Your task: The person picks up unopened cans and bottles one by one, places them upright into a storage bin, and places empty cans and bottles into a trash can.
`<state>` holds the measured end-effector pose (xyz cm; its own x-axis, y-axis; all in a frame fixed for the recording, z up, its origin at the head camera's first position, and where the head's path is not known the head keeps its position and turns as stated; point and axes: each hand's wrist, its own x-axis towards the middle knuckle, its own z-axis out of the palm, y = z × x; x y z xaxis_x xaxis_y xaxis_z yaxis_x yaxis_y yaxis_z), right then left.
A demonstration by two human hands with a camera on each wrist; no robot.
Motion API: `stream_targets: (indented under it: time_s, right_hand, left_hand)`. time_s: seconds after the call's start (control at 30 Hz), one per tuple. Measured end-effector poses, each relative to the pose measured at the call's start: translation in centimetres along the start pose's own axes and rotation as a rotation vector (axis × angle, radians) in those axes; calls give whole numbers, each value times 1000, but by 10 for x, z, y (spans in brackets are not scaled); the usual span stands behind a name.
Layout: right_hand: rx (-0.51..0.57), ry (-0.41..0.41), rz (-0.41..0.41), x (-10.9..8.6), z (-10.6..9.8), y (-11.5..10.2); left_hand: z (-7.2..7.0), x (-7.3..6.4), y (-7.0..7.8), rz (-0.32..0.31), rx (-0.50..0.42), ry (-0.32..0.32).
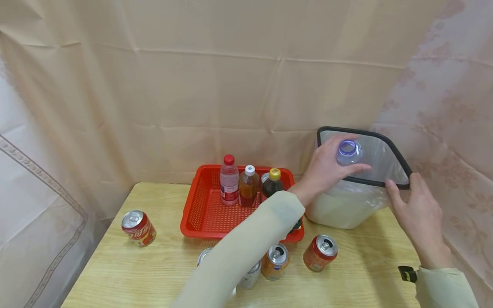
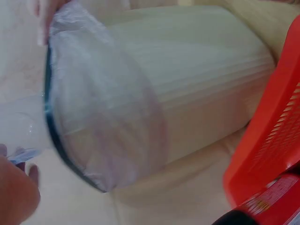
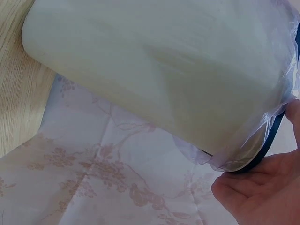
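Observation:
My left hand point(image 1: 327, 164) is over the mouth of a pale trash bin point(image 1: 335, 205). Between its thumb and fingers it holds a clear plastic bottle point(image 1: 348, 157), uncapped, with a purple neck ring facing up. In the left wrist view the bottle's body point(image 2: 21, 122) reaches past the bin's dark rim point(image 2: 48, 110). My right hand point(image 1: 420, 214) grips the near right corner of the black rim point(image 1: 398, 158), thumb on one side and fingers on the other. A clear bag point(image 3: 276, 61) lines the bin and folds over its outside.
A red plastic basket point(image 1: 188, 214) left of the bin holds several drinks, among them a red-capped bottle point(image 1: 229, 184). Before it stand an orange can point(image 1: 274, 265), a silver can point(image 1: 250, 278) and a red can point(image 1: 317, 254). Another red can point(image 1: 140, 231) is at the table's left.

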<state>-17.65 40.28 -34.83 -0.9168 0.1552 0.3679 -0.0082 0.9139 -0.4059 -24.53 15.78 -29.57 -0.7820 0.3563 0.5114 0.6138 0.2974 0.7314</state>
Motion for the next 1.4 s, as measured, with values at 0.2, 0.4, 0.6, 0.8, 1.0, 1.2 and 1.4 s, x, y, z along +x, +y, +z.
stream_targets:
  time_s: [0.2, 0.4, 0.6, 0.8, 1.0, 1.2, 1.4]
  right_hand:
    - [2, 7, -3, 0, 1, -2]
    - [4, 12, 2, 1, 1, -2]
    - [5, 27, -6, 2, 1, -1]
    - [9, 3, 10, 3, -1, 2]
    - [9, -3, 15, 2, -4, 7]
    - [11, -34, 40, 1, -2, 8]
    - [27, -56, 57, 0, 0, 7]
  left_hand:
    - [10, -1, -7, -172, 154, 13]
    - [9, -4, -9, -206, 270, -92]
    - [-14, -15, -6, -161, 166, -152]
    - [-55, -33, -6, -73, 61, -181]
    - [-92, -65, -9, -93, 58, -161]
    - [-118, -101, -22, -50, 55, -100]
    - [-138, -136, -40, -64, 50, -45]
